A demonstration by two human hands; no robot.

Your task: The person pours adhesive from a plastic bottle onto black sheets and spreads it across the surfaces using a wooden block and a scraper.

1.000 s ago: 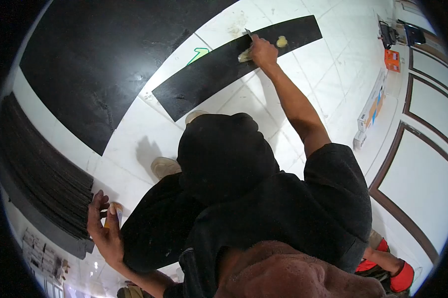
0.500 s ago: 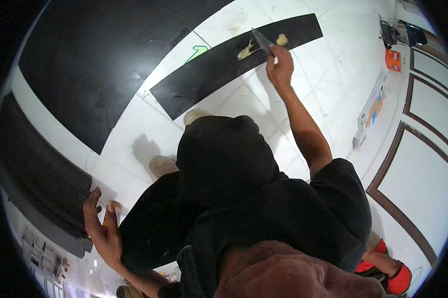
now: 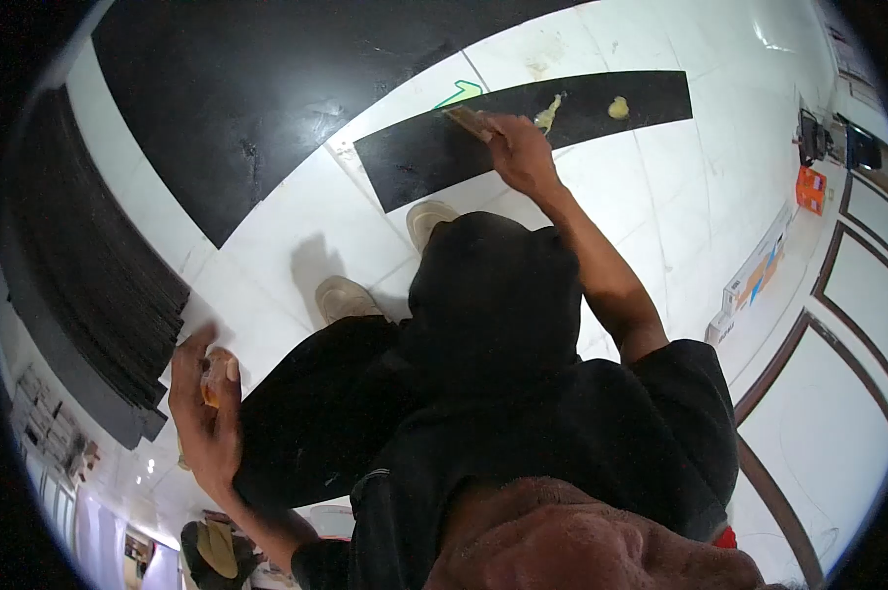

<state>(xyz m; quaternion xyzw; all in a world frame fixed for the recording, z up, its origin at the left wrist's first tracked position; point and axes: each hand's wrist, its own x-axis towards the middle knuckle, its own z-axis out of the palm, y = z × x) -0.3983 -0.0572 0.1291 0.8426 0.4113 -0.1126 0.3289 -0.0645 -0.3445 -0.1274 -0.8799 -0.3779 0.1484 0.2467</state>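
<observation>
My right hand (image 3: 526, 154) is closed around a flat scraper (image 3: 468, 120), its blade low over the left half of a curved black strip (image 3: 414, 157) on the floor. Two yellowish glue-like blobs show on the strip: a smeared one (image 3: 549, 114) just beyond my knuckles and a rounder one (image 3: 618, 108) farther right. My left hand (image 3: 206, 418) hangs beside my bent knee, fingers apart and slightly blurred. Between its fingers and thumb, a small clear-and-orange container (image 3: 215, 377) overlaps the hand in this view.
A large black sheet (image 3: 267, 88) covers the floor at upper left, with a stack of dark sheets (image 3: 90, 265) below it. My shoes (image 3: 344, 298) stand near the strip. Along the right wall are a long carton (image 3: 759, 265) and an orange box (image 3: 811, 190).
My right hand has carried the scraper leftward along the strip, away from the blobs. The view has shifted, and a person in red at lower right is now mostly out of sight.
</observation>
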